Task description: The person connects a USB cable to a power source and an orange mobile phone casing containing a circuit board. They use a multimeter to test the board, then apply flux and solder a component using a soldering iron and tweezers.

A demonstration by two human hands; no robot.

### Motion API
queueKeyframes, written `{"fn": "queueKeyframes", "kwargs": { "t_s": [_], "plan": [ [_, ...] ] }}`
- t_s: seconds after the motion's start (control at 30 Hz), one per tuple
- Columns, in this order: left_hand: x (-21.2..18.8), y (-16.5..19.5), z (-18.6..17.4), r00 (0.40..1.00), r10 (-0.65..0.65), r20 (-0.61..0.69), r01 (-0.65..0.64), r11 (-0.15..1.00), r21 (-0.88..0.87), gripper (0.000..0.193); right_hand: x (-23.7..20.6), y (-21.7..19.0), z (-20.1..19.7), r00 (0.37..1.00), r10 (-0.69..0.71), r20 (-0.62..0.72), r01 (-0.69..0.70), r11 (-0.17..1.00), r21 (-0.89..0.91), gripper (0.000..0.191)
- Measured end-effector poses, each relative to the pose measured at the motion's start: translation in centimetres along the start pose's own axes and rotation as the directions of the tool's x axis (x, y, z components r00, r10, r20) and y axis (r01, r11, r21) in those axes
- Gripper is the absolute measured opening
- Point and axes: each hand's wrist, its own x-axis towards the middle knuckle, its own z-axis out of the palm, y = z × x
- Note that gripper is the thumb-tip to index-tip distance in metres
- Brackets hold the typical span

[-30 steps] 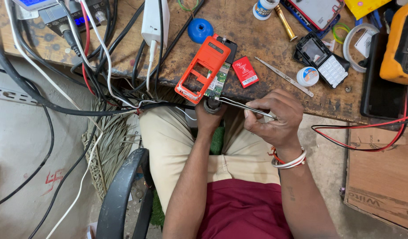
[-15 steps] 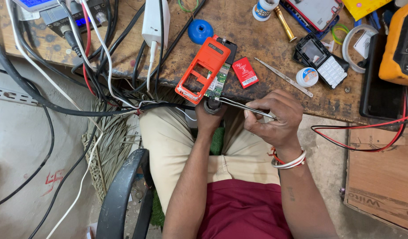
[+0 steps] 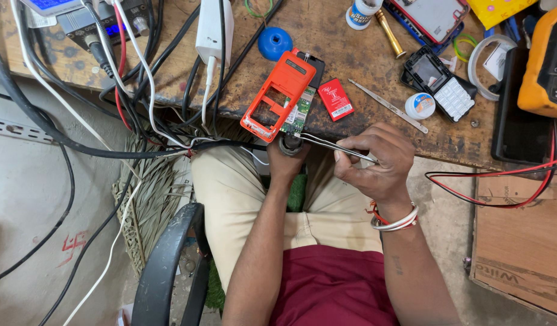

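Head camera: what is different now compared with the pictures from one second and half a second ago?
Nothing visibly changed. The right hand still holds the metal tweezers toward the small round part in the left hand, below the orange phone shell and green circuit board at the workbench edge.

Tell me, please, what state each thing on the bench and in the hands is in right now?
Orange phone shell: opened, window empty, lying on circuit board.
Circuit board: bare, exposed.
Tweezers: pinched in right hand, tips at the board's edge.
Left hand: gripping a small dark part.
Spare tweezers: lying loose.
Keypad phone: front cover off.
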Motion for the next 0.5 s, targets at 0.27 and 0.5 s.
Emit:
{"fn": "queueKeyframes", "kwargs": {
  "t_s": [0.27,0.5],
  "plan": [
    [-0.18,-0.21,0.06,0.997,-0.076,0.015,0.076,0.997,0.013,0.048,-0.06,-0.13,-0.01,1.000,0.004,0.000,-0.004,1.000,-0.010,0.012],
    [-0.34,-0.51,0.09,0.997,-0.073,0.021,0.073,0.997,-0.014,0.044,-0.04,-0.22,-0.02,1.000,0.001,0.005,-0.001,1.000,-0.006,0.012]
  ]
}}
